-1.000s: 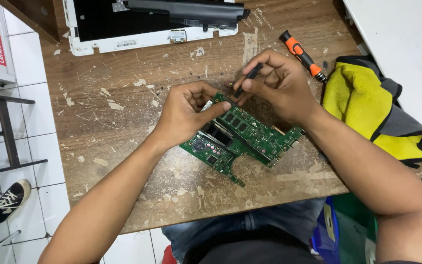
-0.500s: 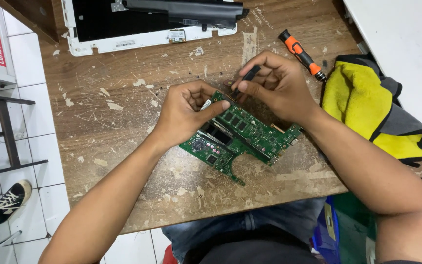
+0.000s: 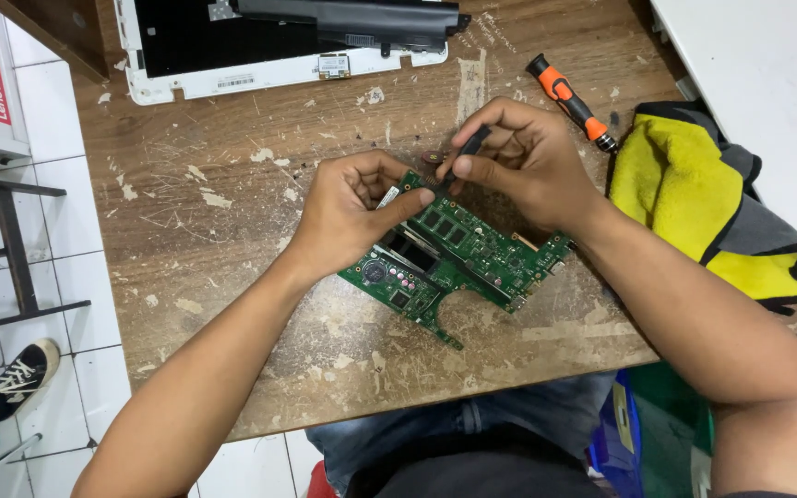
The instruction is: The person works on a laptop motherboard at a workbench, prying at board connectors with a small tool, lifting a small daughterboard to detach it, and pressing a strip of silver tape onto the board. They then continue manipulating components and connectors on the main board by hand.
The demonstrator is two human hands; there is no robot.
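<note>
1. our left hand [image 3: 352, 207] pinches the far edge of the green circuit board [image 3: 454, 258], which lies on the worn wooden desk [image 3: 232, 231].
2. our right hand [image 3: 528, 161] has its grip closed on a thin dark tool [image 3: 466, 152] above that same edge.
3. right of the board: an orange screwdriver [image 3: 569, 101] and a yellow cloth [image 3: 694, 198].

Both hands [image 3: 362, 207] [image 3: 523, 166] on green circuit board [image 3: 458, 258], worn table [image 3: 232, 231].

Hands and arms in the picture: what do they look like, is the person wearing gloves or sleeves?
No gloves. The left hand and right hand are bare, with no rings, watch or bracelets showing. Both forearms are bare as far as the view reaches, so no sleeves show. The fingers have short nails.
</note>
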